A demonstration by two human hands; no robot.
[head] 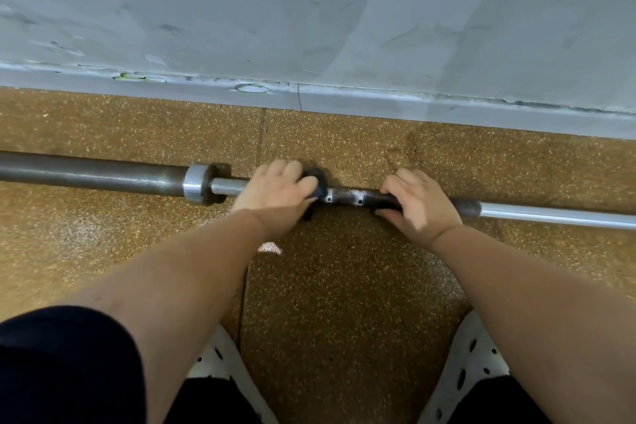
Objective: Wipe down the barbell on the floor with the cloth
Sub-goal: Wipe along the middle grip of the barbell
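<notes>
While both hands work on it, the barbell (550, 215) lies on the speckled brown floor (344, 286), near & roughly parallel w/ the grey wall (309, 10) at the far side; its long axis runs left-right, the right part angled slightly nearer. Thick dark sleeve (103, 174) points left & is cut off at the frame edge; the thin shaft (347, 198) carries on right & is cut off too, so neither end shows. Left hand (278, 188) is just right of the collar (198, 184), fingers curled round a dark cloth (318, 181) pressed on the shaft; hand is blurred & most of the cloth is hidden under it. Right hand (421, 203) is further right, fingers wrapped over the bar; can't tell if any cloth is under it. Shaft betw. the hands looks dark w/ glints; surface hard to make out. White perforated shoes (220, 358) are partly visible at the near edge.
</notes>
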